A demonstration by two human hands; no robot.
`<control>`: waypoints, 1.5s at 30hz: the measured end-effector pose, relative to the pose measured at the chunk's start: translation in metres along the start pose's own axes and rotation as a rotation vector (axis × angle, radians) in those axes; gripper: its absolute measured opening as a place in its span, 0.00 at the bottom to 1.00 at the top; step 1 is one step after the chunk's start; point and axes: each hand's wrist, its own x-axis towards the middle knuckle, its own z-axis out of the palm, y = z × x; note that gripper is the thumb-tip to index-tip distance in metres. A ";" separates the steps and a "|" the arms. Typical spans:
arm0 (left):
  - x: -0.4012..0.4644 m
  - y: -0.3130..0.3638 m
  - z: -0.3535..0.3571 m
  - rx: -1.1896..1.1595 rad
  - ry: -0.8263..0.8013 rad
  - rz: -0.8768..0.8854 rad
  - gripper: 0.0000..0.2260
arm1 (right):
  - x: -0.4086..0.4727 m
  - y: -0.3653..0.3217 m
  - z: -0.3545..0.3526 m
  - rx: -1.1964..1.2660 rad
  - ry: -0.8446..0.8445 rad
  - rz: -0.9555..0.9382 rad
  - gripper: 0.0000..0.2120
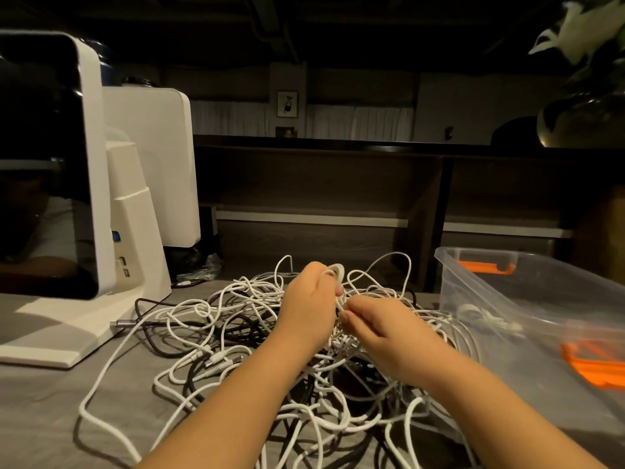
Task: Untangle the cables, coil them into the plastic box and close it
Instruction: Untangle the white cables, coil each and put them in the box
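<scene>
Left hand grips a small white coil; right hand fingers pinch a strand above tangled cables mid-tabletop. Open plastic box sits at right edge.

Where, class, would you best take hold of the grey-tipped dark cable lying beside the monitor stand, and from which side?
Grip the dark cable just behind its stiff grey plug, coming from above on the left. That end lies free on the table, clear of the tangled pile, so it is probably the easiest to pull. Both the left hand and right hand are holding white cable.
</scene>
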 end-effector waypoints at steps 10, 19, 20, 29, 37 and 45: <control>0.004 0.002 -0.009 0.177 -0.096 0.011 0.13 | -0.002 -0.003 -0.003 -0.251 0.178 -0.255 0.07; -0.016 0.015 -0.010 0.248 -0.432 -0.081 0.43 | -0.002 0.006 -0.018 -0.306 0.328 -0.389 0.09; -0.016 0.016 -0.008 0.235 -0.445 -0.059 0.44 | -0.001 0.008 -0.018 -0.251 0.316 -0.356 0.10; -0.015 0.014 -0.006 0.365 -0.632 0.119 0.14 | 0.000 0.021 -0.018 0.286 0.263 -0.019 0.09; -0.016 0.012 -0.004 0.083 -0.545 0.091 0.12 | 0.001 0.015 -0.014 0.788 0.262 0.114 0.09; -0.011 0.016 -0.009 -0.350 -0.367 -0.098 0.07 | -0.003 0.019 -0.015 0.532 0.196 0.048 0.07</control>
